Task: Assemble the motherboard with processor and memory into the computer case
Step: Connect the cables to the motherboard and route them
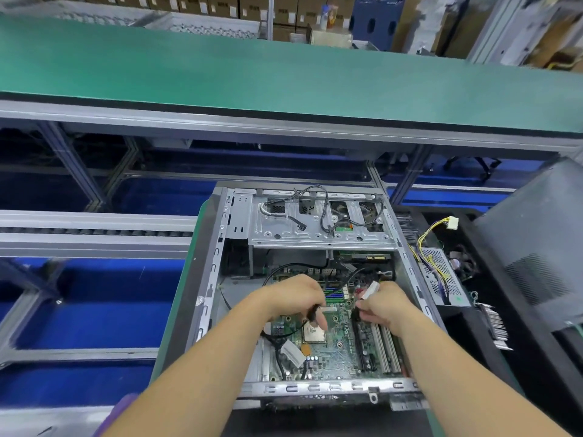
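Computer case [220, 279] laid open on table [186, 279]; motherboard [340, 351] seated inside, processor [312, 335] socketed. Black cable [312, 312] pinched in left hand [293, 298]; white connector [370, 290] clamped in right hand [385, 305]. No writing legible.

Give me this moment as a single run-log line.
stage: cabling inside case | motherboard: seated, processor exposed | left hand: pinching black cable | right hand: holding white connector
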`<control>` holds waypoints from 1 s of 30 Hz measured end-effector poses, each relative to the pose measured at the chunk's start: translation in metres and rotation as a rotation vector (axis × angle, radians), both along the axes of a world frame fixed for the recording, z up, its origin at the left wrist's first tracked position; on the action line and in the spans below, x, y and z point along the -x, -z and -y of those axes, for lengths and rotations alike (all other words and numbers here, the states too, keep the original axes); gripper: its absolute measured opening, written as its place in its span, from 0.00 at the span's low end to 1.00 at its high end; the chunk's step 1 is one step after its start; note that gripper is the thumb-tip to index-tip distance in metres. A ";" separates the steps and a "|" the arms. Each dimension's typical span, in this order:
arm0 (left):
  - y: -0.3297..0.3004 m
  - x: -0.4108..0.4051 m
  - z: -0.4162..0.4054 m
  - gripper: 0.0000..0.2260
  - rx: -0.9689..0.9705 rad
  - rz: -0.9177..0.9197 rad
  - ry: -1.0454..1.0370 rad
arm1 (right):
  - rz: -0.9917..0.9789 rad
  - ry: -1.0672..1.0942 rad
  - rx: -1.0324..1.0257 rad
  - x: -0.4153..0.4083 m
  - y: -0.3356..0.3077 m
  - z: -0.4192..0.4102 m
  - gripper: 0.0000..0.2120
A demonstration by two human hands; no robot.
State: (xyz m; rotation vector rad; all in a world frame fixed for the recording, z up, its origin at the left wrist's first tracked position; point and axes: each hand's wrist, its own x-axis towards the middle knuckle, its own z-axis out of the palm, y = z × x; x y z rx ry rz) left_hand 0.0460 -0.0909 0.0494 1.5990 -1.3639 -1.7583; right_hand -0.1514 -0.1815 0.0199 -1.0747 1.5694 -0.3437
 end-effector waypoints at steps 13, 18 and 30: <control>0.034 0.004 0.005 0.08 0.392 0.468 -0.019 | -0.280 0.014 0.453 -0.005 0.017 0.018 0.12; 0.041 0.003 0.006 0.07 0.392 0.539 0.024 | -0.384 -0.025 0.485 -0.006 0.022 0.021 0.11; 0.038 0.003 0.005 0.08 0.358 0.567 0.043 | -0.357 -0.146 0.472 -0.003 0.021 0.021 0.12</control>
